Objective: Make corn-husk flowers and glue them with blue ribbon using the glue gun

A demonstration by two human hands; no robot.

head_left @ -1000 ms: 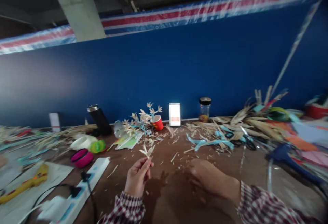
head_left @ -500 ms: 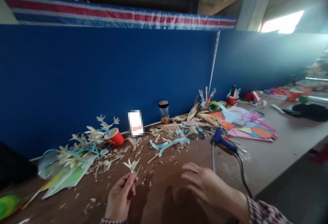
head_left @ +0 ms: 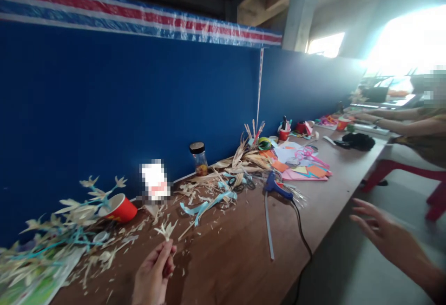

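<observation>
Between the thumb and fingers of my left hand (head_left: 155,268) is the base of a small pale flower (head_left: 167,230), its petals fanned upward; it looks made from dried husk. My right hand (head_left: 378,230) is off past the table's edge, over the floor, holding nothing, with its fingers apart. Husk scraps (head_left: 190,193) and a light blue strip (head_left: 209,205) lie on the brown table ahead of my left hand. A blue glue gun (head_left: 277,186) with a dark cord rests nearer the right side, and a pale narrow strip (head_left: 269,230) lies beside it.
Finished-looking husk flowers on blue stems (head_left: 69,230) lie at left by a tipped red paper cup (head_left: 120,208). A lidded jar (head_left: 200,158) stands against the blue partition (head_left: 121,96). Coloured paper (head_left: 303,168) and scissors (head_left: 240,183) are farther right. Another person (head_left: 425,133) sits beyond a red stool (head_left: 400,170).
My right hand has moved right, from above the table to beyond its edge. The view has turned right, bringing another person into sight. My left hand still holds the flower.
</observation>
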